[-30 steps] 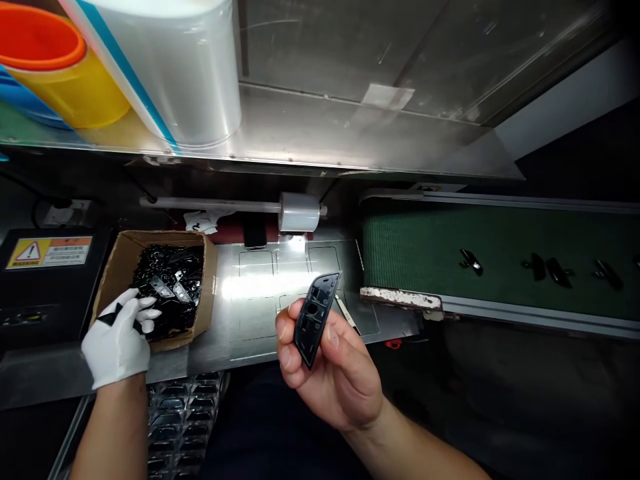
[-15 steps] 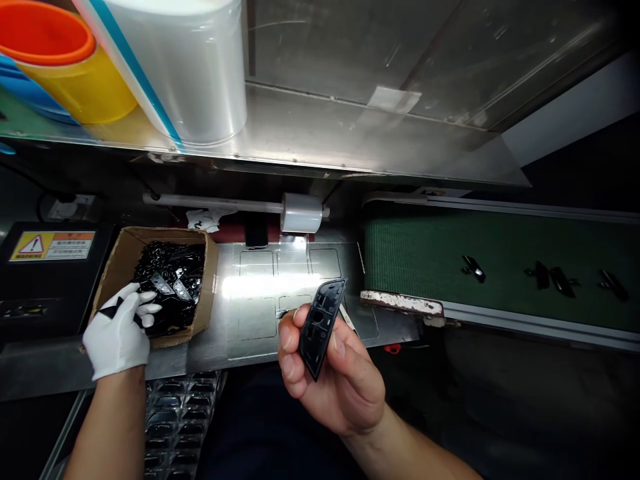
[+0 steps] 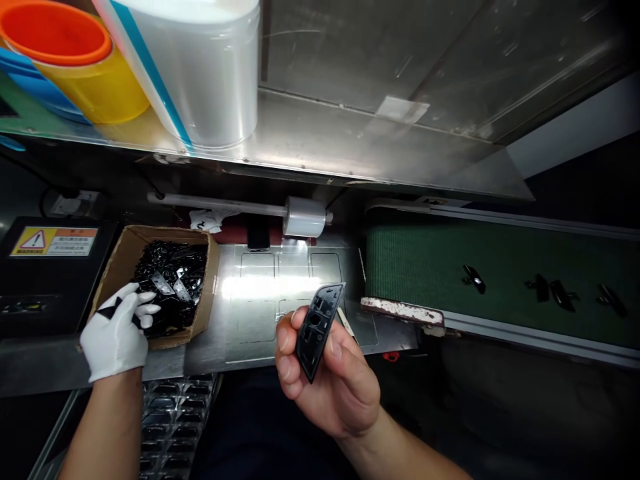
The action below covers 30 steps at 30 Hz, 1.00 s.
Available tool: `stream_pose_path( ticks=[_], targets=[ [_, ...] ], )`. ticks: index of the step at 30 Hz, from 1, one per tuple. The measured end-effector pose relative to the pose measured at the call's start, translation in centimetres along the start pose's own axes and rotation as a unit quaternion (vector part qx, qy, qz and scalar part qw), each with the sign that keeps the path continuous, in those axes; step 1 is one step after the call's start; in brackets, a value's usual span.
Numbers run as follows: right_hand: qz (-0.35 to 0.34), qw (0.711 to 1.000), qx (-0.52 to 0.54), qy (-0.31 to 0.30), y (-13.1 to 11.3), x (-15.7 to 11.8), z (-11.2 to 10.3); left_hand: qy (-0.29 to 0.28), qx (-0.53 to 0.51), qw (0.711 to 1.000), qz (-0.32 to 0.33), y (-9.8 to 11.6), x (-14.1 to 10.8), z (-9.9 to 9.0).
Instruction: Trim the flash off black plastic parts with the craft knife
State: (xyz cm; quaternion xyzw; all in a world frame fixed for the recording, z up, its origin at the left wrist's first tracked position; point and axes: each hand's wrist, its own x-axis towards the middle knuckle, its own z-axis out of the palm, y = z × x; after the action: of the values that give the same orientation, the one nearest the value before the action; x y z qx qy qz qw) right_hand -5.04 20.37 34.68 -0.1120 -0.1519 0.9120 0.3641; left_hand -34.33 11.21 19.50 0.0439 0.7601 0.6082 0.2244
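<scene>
My bare right hand (image 3: pixel 333 373) grips a black plastic trim piece (image 3: pixel 320 327) between thumb and fingers, held tilted above the front of the metal worktop (image 3: pixel 250 307). The piece is a slanted, pointed-ended strip with a small round hole and moulded ribs facing me. At the left, my gloved left hand (image 3: pixel 117 333) is at the near left corner of a cardboard box (image 3: pixel 210 293). Its fingers are pinched round a small black piece (image 3: pixel 107 310), mostly hidden by the glove. Many shiny black parts (image 3: pixel 170 263) fill the box, with a few silvery ones on top.
On the right runs a green conveyor belt (image 3: pixel 415 247) carrying several black parts (image 3: pixel 563 293). A roll of clear film (image 3: pixel 304 217) hangs on a rod behind the worktop. Overhead, a metal shelf (image 3: pixel 310 133) bears tape rolls. Clear plastic trays (image 3: pixel 170 427) lie below the left edge.
The view has shifted slightly. Both hands keep their holds, and the trim piece in my right hand stays at nearly the same tilt.
</scene>
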Motion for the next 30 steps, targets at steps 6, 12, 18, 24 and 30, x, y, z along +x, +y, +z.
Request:
stream_pose_path(
  ticks=[6,12,18,24,30],
  targets=[
    [0.001,1.000,-0.006,0.004,0.0,0.2,-0.1,-0.030,-0.017,0.999,-0.004,0.3,-0.7,-0.1],
    [0.005,1.000,-0.020,0.016,0.0,0.4,-0.3,-0.028,-0.044,0.999,0.002,-0.2,-0.4,0.0],
    [0.045,0.991,-0.104,0.068,0.7,1.2,-0.4,0.008,-0.092,0.996,0.000,-0.9,0.2,0.1],
    [0.150,0.892,-0.415,0.099,4.3,4.9,-3.0,0.006,-0.173,0.984,-0.049,-0.2,-0.1,-0.8],
    [0.132,0.721,-0.678,0.056,11.0,11.9,-4.2,-0.110,-0.198,0.968,-0.106,2.7,-1.7,1.9]
  ],
)
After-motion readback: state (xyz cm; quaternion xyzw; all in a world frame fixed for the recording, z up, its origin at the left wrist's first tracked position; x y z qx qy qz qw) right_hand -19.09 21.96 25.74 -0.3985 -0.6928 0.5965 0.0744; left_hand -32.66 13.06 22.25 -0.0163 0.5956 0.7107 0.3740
